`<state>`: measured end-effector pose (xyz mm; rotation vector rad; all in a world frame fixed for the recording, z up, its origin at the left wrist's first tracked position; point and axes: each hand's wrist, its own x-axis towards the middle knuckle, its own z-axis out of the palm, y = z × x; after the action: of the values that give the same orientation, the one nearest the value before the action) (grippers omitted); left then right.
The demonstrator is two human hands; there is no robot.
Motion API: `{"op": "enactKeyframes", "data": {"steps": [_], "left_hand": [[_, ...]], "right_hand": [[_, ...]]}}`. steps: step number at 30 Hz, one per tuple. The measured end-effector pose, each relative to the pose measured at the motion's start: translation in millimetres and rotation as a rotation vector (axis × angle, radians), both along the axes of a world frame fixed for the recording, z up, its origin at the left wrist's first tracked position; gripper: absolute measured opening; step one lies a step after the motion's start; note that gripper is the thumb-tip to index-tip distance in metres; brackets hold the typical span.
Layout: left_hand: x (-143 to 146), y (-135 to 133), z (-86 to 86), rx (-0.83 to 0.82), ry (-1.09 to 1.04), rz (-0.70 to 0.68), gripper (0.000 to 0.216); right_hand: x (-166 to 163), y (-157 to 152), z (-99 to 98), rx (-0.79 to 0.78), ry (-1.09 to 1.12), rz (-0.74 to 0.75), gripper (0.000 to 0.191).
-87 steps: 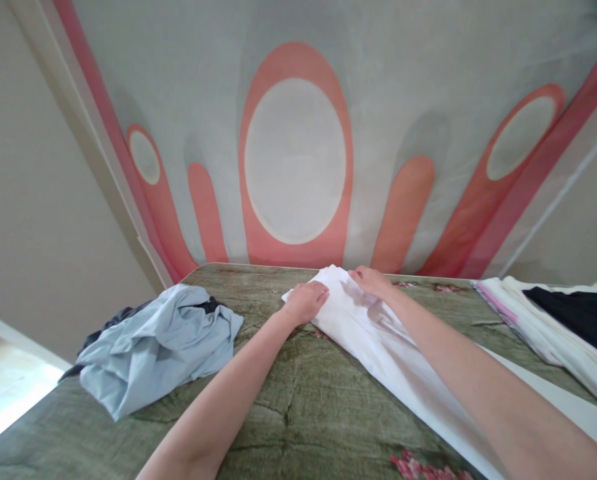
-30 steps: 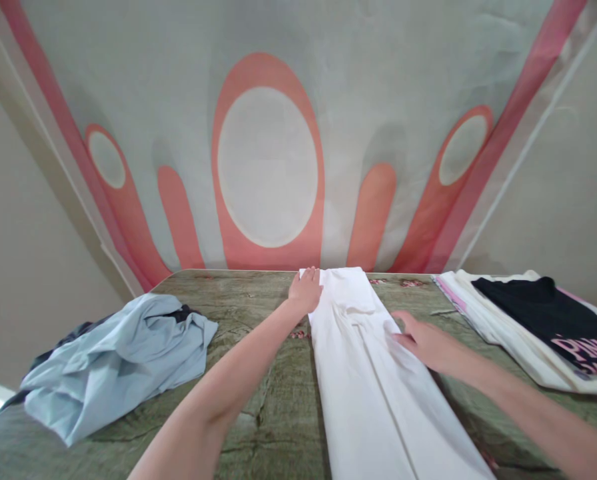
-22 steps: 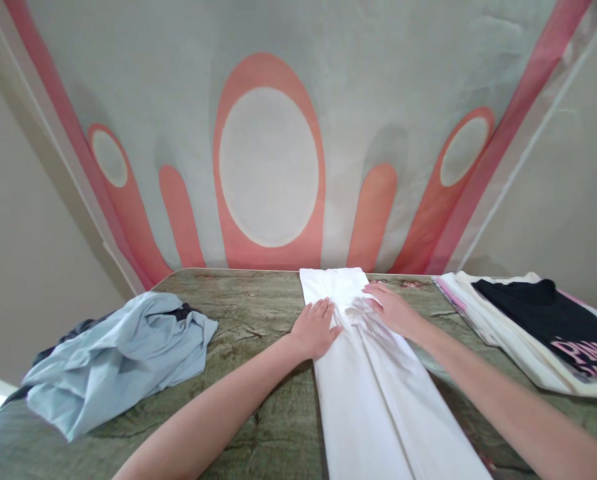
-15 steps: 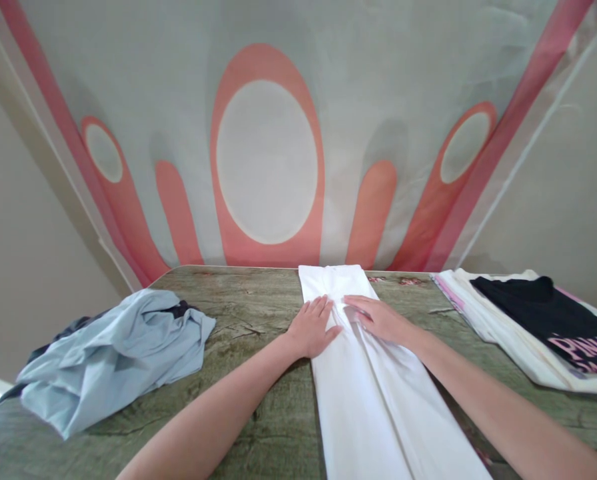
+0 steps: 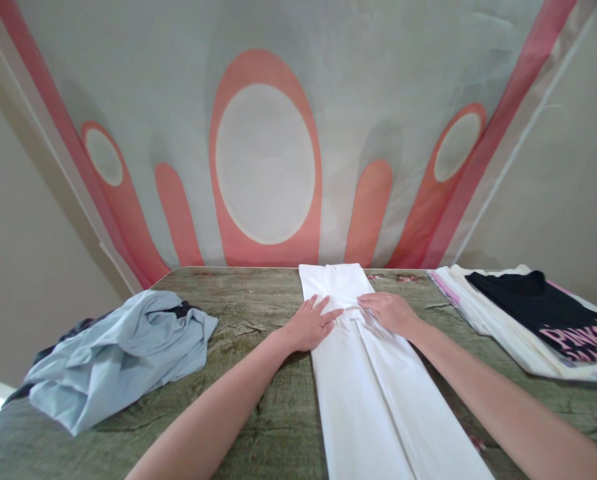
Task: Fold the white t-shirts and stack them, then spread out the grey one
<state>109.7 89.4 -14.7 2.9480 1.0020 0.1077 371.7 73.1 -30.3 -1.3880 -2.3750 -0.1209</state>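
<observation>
A long white garment point(image 5: 368, 393), folded into a narrow strip, lies straight down the middle of a green patterned surface point(image 5: 258, 413). My left hand point(image 5: 311, 323) rests flat on its left edge near the far end, fingers spread. My right hand point(image 5: 388, 311) lies flat on the garment's right side at the same height, fingers stretched toward the left hand. Neither hand grips anything.
A crumpled light blue garment point(image 5: 118, 357) with dark cloth under it lies at the left. At the right, a black shirt with pink lettering point(image 5: 553, 313) sits on folded white cloth point(image 5: 483, 317). A grey and coral curtain point(image 5: 268, 147) hangs behind.
My left hand came back from the garment's far end to its left edge. My right hand slid up and in toward the left hand. The garment now lies straight rather than slanted.
</observation>
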Motion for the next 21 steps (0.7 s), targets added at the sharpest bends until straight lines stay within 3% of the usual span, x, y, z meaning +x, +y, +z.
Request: {"op": "enactKeyframes", "data": {"steps": [10,15,21], "left_hand": [[-15.1,10.1,6.0,-0.045,0.044,0.065,0.057],[-30.2,19.0,8.5,-0.054,0.045,0.04,0.057],[-11.5,-5.3,14.5,0.052,-0.022,-0.04,0.052]], "right_hand": [[-3.6,-5.0,5.3,0.018,0.067,-0.088,0.03],[-15.8,-13.8,11.2,0.062,0.066,-0.04,0.028],[-15.1,-10.7,5.1,-0.008,0.134,-0.042,0.035]]}}
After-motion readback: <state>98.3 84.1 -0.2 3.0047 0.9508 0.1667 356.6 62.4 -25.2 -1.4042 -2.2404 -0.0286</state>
